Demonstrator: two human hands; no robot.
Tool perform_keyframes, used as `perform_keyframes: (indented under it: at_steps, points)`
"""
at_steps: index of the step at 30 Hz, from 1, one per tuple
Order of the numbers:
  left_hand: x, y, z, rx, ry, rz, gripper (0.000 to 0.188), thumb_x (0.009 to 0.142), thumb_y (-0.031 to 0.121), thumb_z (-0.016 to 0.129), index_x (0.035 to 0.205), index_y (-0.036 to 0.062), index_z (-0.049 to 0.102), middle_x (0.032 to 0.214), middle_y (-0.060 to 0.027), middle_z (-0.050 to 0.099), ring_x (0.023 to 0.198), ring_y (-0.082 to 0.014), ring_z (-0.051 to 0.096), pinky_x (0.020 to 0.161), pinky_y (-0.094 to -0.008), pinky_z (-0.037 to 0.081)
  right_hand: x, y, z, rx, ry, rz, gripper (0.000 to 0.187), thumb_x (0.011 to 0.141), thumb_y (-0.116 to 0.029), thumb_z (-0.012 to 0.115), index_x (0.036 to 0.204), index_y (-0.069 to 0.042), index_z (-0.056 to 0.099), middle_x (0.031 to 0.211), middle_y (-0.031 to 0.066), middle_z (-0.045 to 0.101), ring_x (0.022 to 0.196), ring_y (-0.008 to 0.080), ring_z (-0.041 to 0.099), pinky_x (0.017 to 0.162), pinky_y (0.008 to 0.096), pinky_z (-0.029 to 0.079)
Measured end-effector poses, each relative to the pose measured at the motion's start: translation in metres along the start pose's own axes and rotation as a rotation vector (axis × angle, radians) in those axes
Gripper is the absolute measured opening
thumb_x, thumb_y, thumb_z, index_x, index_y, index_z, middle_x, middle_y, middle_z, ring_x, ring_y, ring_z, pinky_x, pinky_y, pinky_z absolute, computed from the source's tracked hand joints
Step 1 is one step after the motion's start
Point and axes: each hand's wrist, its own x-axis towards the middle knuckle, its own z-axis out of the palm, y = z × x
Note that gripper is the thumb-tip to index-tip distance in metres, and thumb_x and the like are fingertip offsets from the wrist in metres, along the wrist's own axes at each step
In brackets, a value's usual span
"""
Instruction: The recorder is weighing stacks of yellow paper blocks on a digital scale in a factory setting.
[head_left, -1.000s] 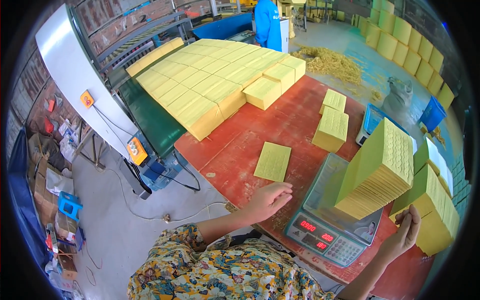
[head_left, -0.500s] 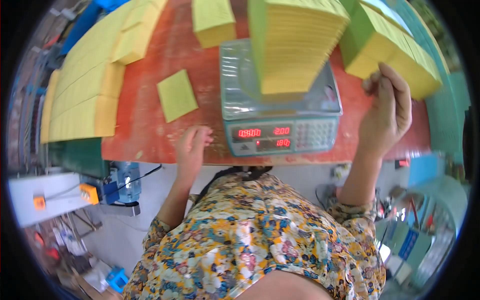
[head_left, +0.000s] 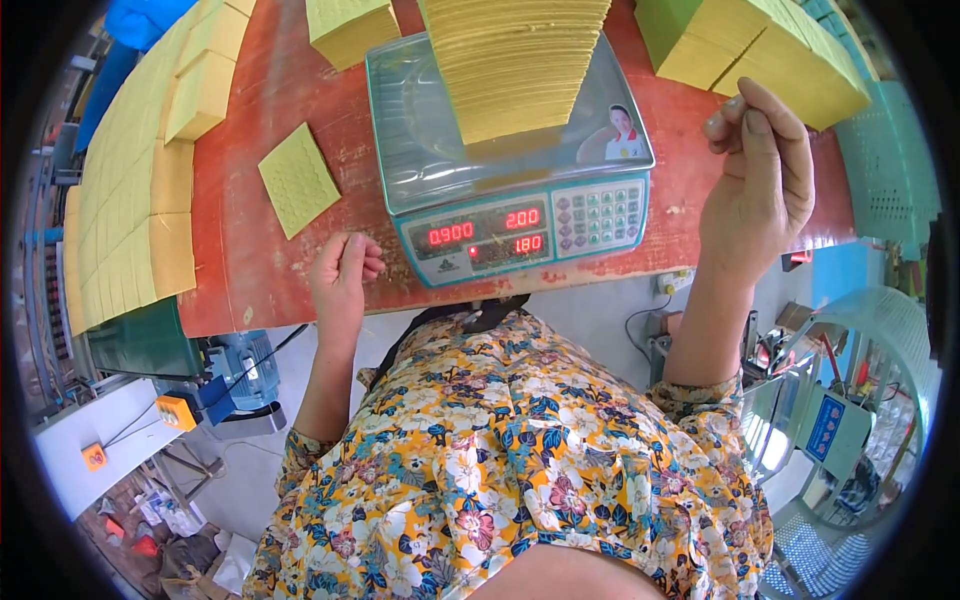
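A tall stack of yellow paper sheets (head_left: 518, 75) stands on the metal pan of a digital scale (head_left: 425, 165), whose red digits are lit. My left hand (head_left: 343, 278) hovers by the table's front edge, left of the scale, its fingers loosely curled with nothing in them. A single yellow embossed sheet (head_left: 300, 182) lies flat just beyond it. To the right of the scale, my right hand (head_left: 762, 185) is raised, thumb and fingertips drawn together, with nothing visible between them. It is nearest to a block of stacked yellow sheets (head_left: 790, 75).
Long rows of yellow stacks (head_left: 125, 215) line the left of the red table (head_left: 235, 255). Another yellow stack (head_left: 355, 35) sits behind the scale. A teal perforated panel (head_left: 890, 165) borders the right end, and a chair (head_left: 830, 555) stands at lower right.
The view has shifted, so the table and its stacks sit farther left and higher, and it is sharper. Both hands stay empty in much the same poses.
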Motion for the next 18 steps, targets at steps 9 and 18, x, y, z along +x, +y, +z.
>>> perform_keyframes:
  at_steps: [9,18]
  points:
    - [0.035,0.029,-0.008,-0.082,0.073,0.048,0.026,0.101,0.023,0.053,0.089,0.0019,0.062,0.082,-0.0046,0.065,0.069,-0.0107,0.063,0.06,-0.023,0.048,0.018,0.006,0.008,-0.191,-0.028,0.044,0.017,0.095,0.001,0.05,0.102,0.004,0.065,0.084,0.0047,0.062,0.072,0.0106,0.055,0.068,0.0249,0.046]
    - [0.15,0.218,0.071,-0.661,-0.186,0.34,0.053,0.1,0.044,0.047,0.129,0.0002,0.053,0.133,-0.0089,0.052,0.12,-0.0168,0.048,0.105,-0.0365,0.034,0.065,0.076,0.02,0.227,-0.013,0.452,0.065,0.101,-0.046,0.04,0.149,-0.003,0.032,0.146,0.013,0.044,0.131,0.0256,0.046,0.108,0.0398,0.037]
